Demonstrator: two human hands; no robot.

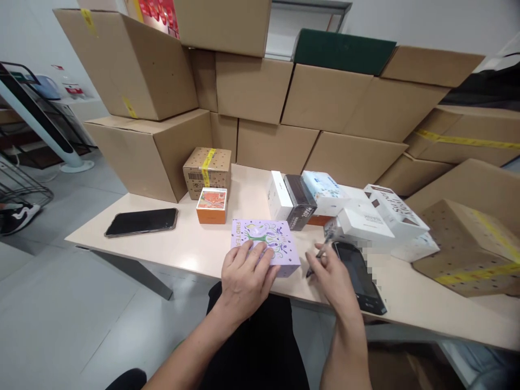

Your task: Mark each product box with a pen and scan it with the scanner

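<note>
A lilac box [266,235] with a tree drawing and the letters "FIND TEA" lies near the table's front edge. My left hand [246,273] rests on its top, fingers stretched out over the lid and thumb by the front edge. Pinched in my right hand [331,273] is a slim pen [324,248], its dark end pointing down to the tabletop. That hand is just right of the lilac box, apart from it. Beside its wrist a black handheld device with a screen [357,273] lies flat on the table.
A phone [141,222] lies on the left of the table [195,254]. Nearby stand an orange box [212,206] and a small taped carton [208,169]. Several white boxes [363,225] and a dark box [300,201] stand rightward. Large cartons [260,141] wall off the back.
</note>
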